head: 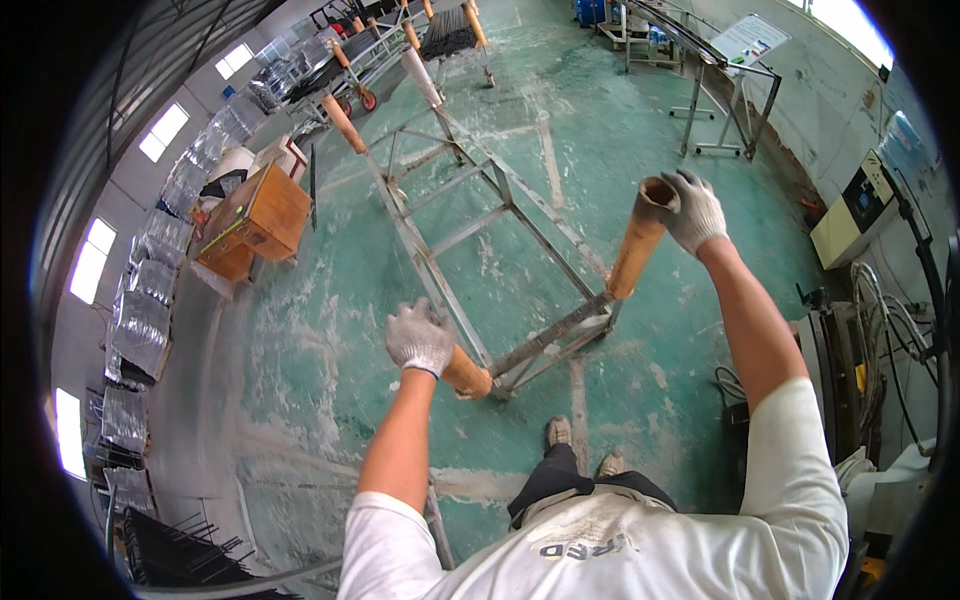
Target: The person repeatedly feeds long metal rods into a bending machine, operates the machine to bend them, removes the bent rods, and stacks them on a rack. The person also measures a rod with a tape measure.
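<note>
A metal frame cart [457, 300] with crossbars stands on the green floor before me, with a tube-sleeved post at each corner. My right hand [694, 210], in a whitish knit glove, rests its fingers on the top rim of the near right brown tube [636, 251]. My left hand [421, 335], gloved alike, is on the upper end of the near left brown tube [466, 373] and hides that end. The far left tube [344, 124] is brown, the far right one [421, 77] paler. How firmly either hand grips cannot be told.
A wooden desk [270, 214] stands to the left, with foil-wrapped stacks [142, 322] along the wall. Another cart with dark rods [448, 34] is beyond the frame. At right are a whiteboard [750, 41], a cream cabinet [851, 214] and machinery with cables [866, 322].
</note>
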Motion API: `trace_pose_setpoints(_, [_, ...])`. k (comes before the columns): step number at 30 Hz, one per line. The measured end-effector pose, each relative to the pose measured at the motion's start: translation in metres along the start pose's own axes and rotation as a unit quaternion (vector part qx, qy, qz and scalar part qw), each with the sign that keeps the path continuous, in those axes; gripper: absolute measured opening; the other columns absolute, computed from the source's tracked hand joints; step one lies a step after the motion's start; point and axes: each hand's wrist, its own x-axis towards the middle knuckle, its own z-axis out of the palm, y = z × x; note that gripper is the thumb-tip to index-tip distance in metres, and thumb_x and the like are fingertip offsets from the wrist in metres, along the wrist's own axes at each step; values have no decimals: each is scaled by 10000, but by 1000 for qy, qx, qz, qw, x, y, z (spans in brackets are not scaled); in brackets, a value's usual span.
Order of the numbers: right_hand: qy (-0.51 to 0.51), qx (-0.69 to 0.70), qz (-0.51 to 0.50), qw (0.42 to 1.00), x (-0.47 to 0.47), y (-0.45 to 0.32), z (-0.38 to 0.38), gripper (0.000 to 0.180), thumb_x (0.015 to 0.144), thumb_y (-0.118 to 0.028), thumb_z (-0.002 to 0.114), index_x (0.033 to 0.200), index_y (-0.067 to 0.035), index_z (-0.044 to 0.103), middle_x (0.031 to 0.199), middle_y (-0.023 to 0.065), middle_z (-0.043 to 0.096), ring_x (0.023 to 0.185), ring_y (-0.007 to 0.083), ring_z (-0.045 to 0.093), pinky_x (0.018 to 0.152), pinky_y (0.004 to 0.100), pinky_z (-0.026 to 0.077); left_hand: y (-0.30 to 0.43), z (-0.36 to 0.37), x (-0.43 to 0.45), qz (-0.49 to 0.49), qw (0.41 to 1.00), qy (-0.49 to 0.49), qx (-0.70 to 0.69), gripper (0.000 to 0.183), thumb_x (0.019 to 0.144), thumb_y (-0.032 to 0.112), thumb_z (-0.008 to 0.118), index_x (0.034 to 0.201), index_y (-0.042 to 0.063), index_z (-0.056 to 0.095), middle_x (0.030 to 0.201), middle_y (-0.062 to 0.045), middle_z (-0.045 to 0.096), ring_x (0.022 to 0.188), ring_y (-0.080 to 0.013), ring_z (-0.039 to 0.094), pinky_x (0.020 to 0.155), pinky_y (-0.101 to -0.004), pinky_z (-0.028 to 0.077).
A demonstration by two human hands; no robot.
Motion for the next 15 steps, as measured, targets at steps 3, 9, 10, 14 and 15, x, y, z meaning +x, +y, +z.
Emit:
trace_pose_setpoints(3, [-106,-51,85,989,78,-12,35,884,888,-469,919,1689,-255,613,1787,165,530,1567,427,573,1295,496,508,2,7,15,16,999,31,-36,272,936,381,797,1135,204,854,1197,-129,792,1137,-408,759,939,-569,654])
trace_pose_setpoints(9, [-284,-110,154,940,116,-36,80,520,932,-460,821,1372,-182,835,1407,148,821,1324,402,760,1140,484,604,-31,38,34,34,985,149,-77,215,897,332,805,1041,181,857,1092,-118,812,972,-428,776,809,-572,647])
trace_pose_setpoints(10, [-251,-118,134,951,113,-49,79,423,973,-414,747,1295,-159,846,1389,152,826,1306,405,771,1100,500,619,-32,35,37,30,981,168,-91,204,890,326,808,1022,175,852,1078,-119,811,948,-431,775,796,-575,643])
trace_pose_setpoints(14, [-227,-131,156,952,98,-61,87,429,981,-434,732,1296,-165,845,1405,162,810,1311,400,764,1107,500,615,-42,39,49,55,972,201,-109,210,823,240,826,1020,168,843,1104,-97,803,921,-416,760,797,-545,644])
trace_pose_setpoints(15, [-218,-133,159,954,96,-65,86,429,981,-435,728,1293,-165,845,1411,161,806,1312,400,762,1108,501,614,-46,39,49,53,974,190,-108,232,818,227,828,1041,170,846,1119,-93,802,928,-412,759,803,-539,645])
